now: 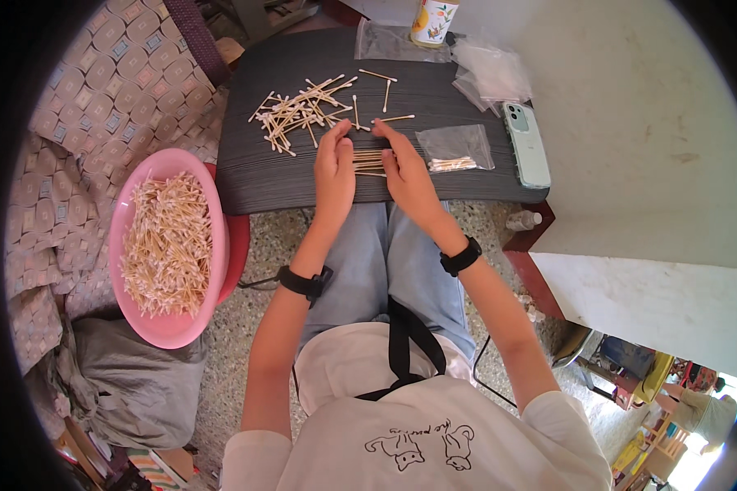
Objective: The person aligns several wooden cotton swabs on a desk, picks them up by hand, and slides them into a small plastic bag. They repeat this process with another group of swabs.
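Wht short-slv tee (344,446) w/ blk cat dwgs (407,461); lt-blue jeans (348,254); 2 blk wristbands (464,256).

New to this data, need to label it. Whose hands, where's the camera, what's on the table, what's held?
No robot: these are a person's bare left hand and right hand. The single picture comes from a wide fisheye camera on that person's head, looking down, so edges bend. On the dark table lie a loose heap of cotton swabs, a clear bag with swabs inside, a pale phone and more plastic bags. A pink basin of swabs stands at left. The hands flank a row of swabs; how firmly it's gripped can't be told.
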